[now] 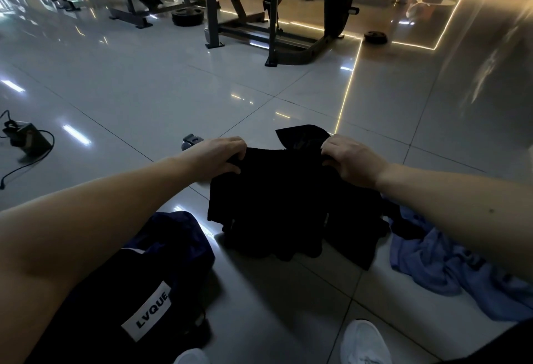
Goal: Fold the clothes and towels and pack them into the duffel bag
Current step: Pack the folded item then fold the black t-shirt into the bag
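The left grip (219, 155) and right grip (353, 161) each pinch an upper corner of the black garment (282, 199). Its hem bunches on the floor (173, 89), with the duffel bag (138, 277) at 7 o'clock. Risk: the bunched hem may fold crooked.

The garment (288, 199) is plain black; left of it the duffel bag (173, 236) is dark navy with a white label (148, 310) lettered in black, right of it a crumpled cloth (427, 265) is plain light blue, nearer than it a shoe (363, 340) is white, and beyond it the glossy floor tiles (150, 89) are pale grey.
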`<state>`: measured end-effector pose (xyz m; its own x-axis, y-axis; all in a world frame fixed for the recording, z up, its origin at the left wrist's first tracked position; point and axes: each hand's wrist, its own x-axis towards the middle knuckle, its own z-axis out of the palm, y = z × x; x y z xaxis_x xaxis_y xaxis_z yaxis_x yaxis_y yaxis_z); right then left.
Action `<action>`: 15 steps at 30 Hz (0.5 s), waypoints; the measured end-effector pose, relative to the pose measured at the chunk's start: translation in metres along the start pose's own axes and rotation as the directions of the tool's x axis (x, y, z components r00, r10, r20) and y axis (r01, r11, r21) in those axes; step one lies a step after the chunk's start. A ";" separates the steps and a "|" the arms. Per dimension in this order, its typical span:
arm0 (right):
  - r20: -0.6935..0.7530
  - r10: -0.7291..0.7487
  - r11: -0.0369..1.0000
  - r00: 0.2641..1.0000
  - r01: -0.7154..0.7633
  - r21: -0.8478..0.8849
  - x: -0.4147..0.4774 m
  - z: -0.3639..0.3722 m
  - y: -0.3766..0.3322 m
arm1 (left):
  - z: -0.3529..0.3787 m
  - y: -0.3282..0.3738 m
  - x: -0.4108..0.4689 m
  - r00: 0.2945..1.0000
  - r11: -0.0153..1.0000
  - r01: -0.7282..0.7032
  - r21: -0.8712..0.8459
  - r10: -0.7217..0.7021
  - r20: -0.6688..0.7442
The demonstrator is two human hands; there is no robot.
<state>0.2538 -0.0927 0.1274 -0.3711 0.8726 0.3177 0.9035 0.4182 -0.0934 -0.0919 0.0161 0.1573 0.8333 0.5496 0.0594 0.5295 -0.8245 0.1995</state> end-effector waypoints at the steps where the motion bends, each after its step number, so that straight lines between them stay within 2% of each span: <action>1: 0.008 0.018 1.000 1.000 -0.018 0.024 -0.001 0.000 0.000 | 0.001 0.000 0.000 1.000 1.000 -0.002 -0.022 0.002 -0.014; 4: 0.030 0.104 0.992 0.994 -0.106 0.075 -0.005 -0.005 -0.001 | 0.004 0.006 0.000 0.992 0.993 0.068 -0.098 -0.078 -0.104; 7: 0.013 0.204 0.972 0.979 -0.205 0.112 -0.005 -0.009 -0.004 | 0.007 0.011 0.005 0.951 0.960 0.191 -0.204 -0.232 -0.204; 11: 0.054 0.288 0.936 0.956 -0.293 0.195 0.007 -0.012 -0.012 | 0.006 0.020 0.015 0.894 0.913 0.275 -0.301 -0.358 -0.269; 15: 0.119 0.324 0.918 0.939 -0.342 0.202 0.015 -0.014 -0.025 | -0.002 0.036 0.024 0.888 0.900 0.333 -0.281 -0.400 -0.228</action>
<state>0.2282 -0.0932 0.1475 -0.0814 0.9845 0.1554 0.9129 0.1363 -0.3848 -0.0534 -0.0001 0.1675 0.4916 0.8484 0.1961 0.7098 -0.5209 0.4743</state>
